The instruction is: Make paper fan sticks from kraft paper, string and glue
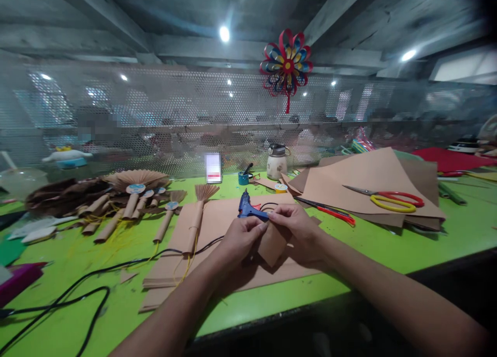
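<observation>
A small piece of brown paper point(274, 244) is pinched at its upper edge between my two hands. My left hand point(245, 235) grips its left side with thumb and forefinger. On the upper right, my right hand point(297, 221) holds it the same way. Just behind my fingers a blue glue gun point(248, 206) rests on a stack of brown paper sheets point(229, 274). A paper tube with a fanned top point(196, 217) lies on the stack to the left, with yellow string at its lower end.
Finished-looking paper fans point(134, 189) and tubes are heaped at left. Scissors with red and yellow handles point(396, 201) lie on large brown sheets point(334, 186) at right; red-handled scissors point(336, 212) are nearer. A black cable point(104, 268) crosses the green table point(303, 295). A bottle point(276, 161) stands behind.
</observation>
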Demonstrator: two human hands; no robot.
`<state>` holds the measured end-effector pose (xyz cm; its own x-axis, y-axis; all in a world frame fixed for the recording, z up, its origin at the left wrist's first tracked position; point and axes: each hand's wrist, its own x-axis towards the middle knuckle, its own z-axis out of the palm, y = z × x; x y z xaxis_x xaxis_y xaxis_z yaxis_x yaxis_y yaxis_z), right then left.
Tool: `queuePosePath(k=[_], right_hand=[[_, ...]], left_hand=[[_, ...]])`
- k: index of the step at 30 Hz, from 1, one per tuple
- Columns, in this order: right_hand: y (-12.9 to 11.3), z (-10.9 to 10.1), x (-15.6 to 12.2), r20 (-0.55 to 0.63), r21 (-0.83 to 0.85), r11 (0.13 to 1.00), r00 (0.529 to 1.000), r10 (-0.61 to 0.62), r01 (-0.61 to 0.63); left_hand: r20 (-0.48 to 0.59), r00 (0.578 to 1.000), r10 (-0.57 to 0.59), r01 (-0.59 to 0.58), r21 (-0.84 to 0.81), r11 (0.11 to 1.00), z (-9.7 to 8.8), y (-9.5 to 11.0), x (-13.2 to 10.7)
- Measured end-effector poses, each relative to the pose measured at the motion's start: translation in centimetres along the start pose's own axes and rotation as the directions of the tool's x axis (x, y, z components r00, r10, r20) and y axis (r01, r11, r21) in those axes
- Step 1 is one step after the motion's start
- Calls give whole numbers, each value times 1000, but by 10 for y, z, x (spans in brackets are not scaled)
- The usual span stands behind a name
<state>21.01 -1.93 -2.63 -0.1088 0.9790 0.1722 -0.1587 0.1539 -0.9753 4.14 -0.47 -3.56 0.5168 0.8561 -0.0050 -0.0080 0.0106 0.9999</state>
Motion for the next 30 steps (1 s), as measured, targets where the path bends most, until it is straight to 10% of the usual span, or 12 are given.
queuePosePath(k=[18, 30], right_hand=[[-5, 3, -4, 19, 87, 987, 991, 134, -135], [-2, -1, 2, -85, -15, 997, 993, 76, -78]], left_hand=[[-112, 989, 97, -93, 36, 995, -3, 6, 0], [-64, 994, -92, 80, -167, 983, -4, 10, -4]])
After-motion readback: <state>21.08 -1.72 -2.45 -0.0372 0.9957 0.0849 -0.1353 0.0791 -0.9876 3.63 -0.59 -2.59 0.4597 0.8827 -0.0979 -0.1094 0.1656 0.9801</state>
